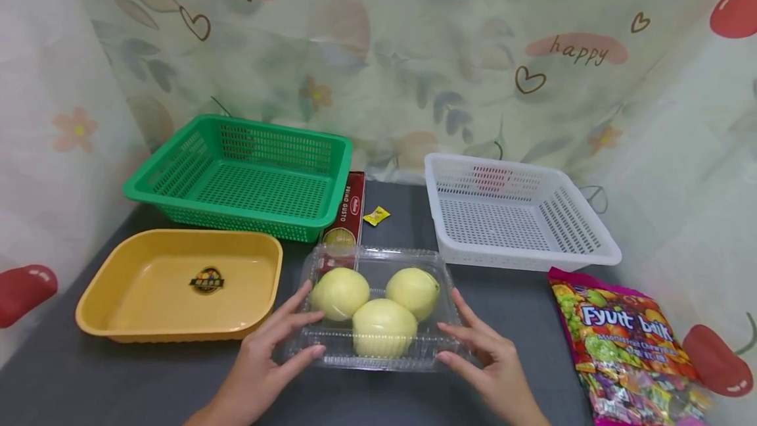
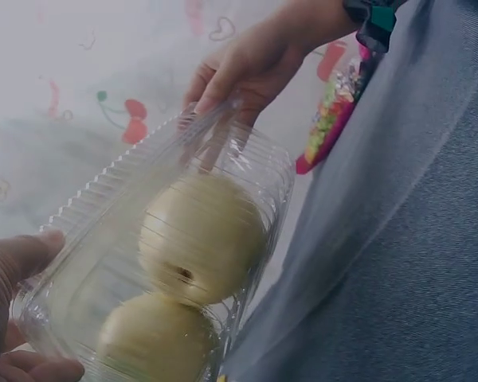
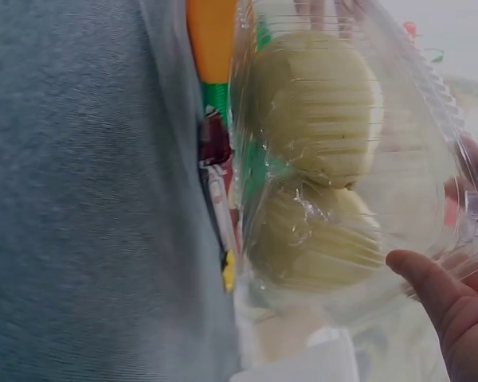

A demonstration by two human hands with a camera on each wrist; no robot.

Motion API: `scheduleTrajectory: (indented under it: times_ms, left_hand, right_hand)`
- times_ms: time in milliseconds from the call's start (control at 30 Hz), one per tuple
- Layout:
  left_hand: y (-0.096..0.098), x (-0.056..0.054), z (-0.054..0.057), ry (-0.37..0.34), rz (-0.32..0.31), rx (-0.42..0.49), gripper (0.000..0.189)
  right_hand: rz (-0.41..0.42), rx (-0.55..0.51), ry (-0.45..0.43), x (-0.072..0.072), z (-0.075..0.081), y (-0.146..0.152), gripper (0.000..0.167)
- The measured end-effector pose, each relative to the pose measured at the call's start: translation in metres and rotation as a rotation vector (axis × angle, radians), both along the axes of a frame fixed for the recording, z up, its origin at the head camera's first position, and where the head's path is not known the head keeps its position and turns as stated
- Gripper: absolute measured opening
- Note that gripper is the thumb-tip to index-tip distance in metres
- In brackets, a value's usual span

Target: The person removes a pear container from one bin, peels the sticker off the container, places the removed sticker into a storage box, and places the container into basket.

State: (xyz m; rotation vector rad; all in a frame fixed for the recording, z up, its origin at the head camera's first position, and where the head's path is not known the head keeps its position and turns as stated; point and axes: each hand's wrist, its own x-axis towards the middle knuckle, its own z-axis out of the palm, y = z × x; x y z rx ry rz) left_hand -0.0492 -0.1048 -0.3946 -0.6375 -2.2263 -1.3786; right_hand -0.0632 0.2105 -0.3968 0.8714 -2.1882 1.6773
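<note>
A clear plastic clamshell box with three pale yellow round fruits inside is in front of me, its lid closed over them. My left hand grips its left side, thumb low at the front corner and fingers along the edge. On the opposite side my right hand holds the box between thumb and fingers. The left wrist view shows the left thumb on the ridged rim. In the right wrist view the right hand is at the box's edge. Whether the box touches the table cannot be told.
A yellow tray lies left, with a green basket behind it. Beyond the box are a red carton and a yellow-wrapped candy. At right are a white basket and a fruit-chew bag.
</note>
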Motion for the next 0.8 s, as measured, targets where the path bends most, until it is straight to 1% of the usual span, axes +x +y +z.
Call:
scheduleTrajectory:
  times_ms: [67,233,400,500,633,733,800]
  left_hand:
    - [0.0,0.0,0.003,0.004,0.004,0.002,0.042]
    - [-0.002,0.0,0.01,-0.014,0.007,0.008,0.043]
    - [-0.004,0.001,0.017,-0.062,0.032,-0.013,0.04]
    - [-0.006,0.0,0.022,-0.073,0.047,-0.019,0.039]
    - [-0.009,-0.003,0.027,-0.035,0.048,-0.01,0.04]
    - [-0.011,-0.005,0.03,-0.003,0.04,0.013,0.041]
    - [-0.012,-0.007,0.031,0.01,0.044,0.021,0.042]
  right_hand:
    - [-0.005,0.005,0.011,0.0,0.004,-0.001,0.038]
    - [-0.017,0.04,0.016,0.0,0.015,-0.003,0.039]
    - [-0.011,0.053,0.03,-0.003,0.023,-0.006,0.04]
    - [0.002,0.054,0.035,-0.006,0.028,-0.007,0.039]
    - [-0.027,0.085,0.007,-0.009,0.035,-0.01,0.035]
    - [-0.043,0.094,-0.008,-0.011,0.039,-0.012,0.034]
    - [-0.032,0.079,-0.002,-0.013,0.041,-0.014,0.034]
